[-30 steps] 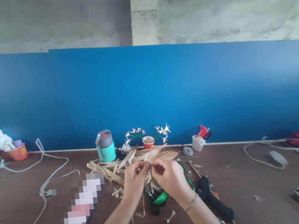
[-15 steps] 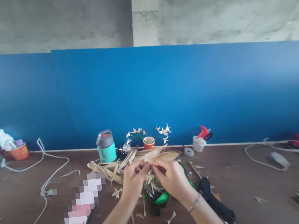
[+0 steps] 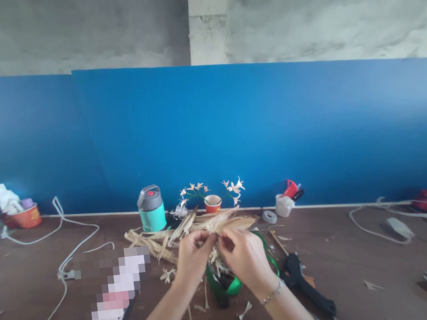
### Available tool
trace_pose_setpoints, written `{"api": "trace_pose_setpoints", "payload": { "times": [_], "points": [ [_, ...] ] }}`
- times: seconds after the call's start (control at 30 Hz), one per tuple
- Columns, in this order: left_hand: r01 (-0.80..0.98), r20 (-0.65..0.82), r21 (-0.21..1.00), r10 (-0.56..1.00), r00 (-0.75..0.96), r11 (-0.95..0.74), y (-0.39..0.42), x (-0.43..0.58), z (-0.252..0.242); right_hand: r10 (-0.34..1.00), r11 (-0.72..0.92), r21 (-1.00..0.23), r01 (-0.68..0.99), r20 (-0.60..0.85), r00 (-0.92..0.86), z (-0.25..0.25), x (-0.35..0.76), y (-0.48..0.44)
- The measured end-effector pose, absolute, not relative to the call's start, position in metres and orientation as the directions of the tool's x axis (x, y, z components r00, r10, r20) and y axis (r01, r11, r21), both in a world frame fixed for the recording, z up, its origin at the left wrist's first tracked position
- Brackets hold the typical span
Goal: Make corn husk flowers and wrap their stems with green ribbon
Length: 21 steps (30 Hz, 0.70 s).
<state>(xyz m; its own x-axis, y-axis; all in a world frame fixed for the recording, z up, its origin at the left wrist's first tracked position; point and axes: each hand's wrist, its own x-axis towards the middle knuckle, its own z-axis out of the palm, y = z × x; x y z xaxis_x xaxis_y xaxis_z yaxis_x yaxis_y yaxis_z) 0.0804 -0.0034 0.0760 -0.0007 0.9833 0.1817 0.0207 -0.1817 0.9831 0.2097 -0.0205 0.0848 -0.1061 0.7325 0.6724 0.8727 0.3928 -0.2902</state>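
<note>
My left hand (image 3: 193, 256) and my right hand (image 3: 244, 256) meet fingertip to fingertip over the brown table (image 3: 362, 266), both pinched on a small pale piece that I cannot make out. Under them are small cream flowers (image 3: 215, 257) and a green ribbon loop (image 3: 230, 284) around a dark pot. A pile of dry husk strips (image 3: 190, 228) lies just beyond my fingers. A loose cream flower (image 3: 167, 275) lies left of my left wrist.
A teal flask (image 3: 151, 209), a red cup with flower stems (image 3: 212, 203), a tape roll (image 3: 269, 217) and a white cup with red tool (image 3: 283, 203) stand by the blue wall. A black glue gun (image 3: 305, 282) lies right of my wrist. White cables (image 3: 70, 246) trail left.
My hands stay pinched together at the same spot, with only slight finger shifts. The green ribbon loop hangs a little lower on the left.
</note>
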Motion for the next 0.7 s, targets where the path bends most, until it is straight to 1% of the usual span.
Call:
{"api": "trace_pose_setpoints", "payload": {
  "times": [0.13,0.23,0.33,0.53,0.7],
  "points": [
    [0.021,0.197,0.98,0.979,-0.046,-0.196,-0.004,0.081,0.073,0.673,0.398,-0.209,0.893,0.728,-0.129,0.08,0.206,-0.019],
    [-0.034,0.156,0.987,0.984,-0.082,-0.159,-0.007,0.084,0.072,0.634,0.418,-0.181,0.89,0.76,-0.143,0.078,0.203,-0.019],
    [-0.147,0.106,0.982,0.99,-0.093,-0.119,-0.011,0.086,0.073,0.61,0.449,-0.175,0.876,0.777,-0.157,0.077,0.2,-0.02],
    [-0.349,0.088,0.932,0.995,-0.039,-0.096,-0.014,0.089,0.074,0.577,0.517,-0.193,0.834,0.798,-0.174,0.071,0.198,-0.02],
    [-0.428,0.056,0.902,0.998,0.001,-0.05,-0.013,0.088,0.074,0.584,0.542,-0.205,0.815,0.789,-0.191,0.069,0.197,-0.019]
  ]
}}
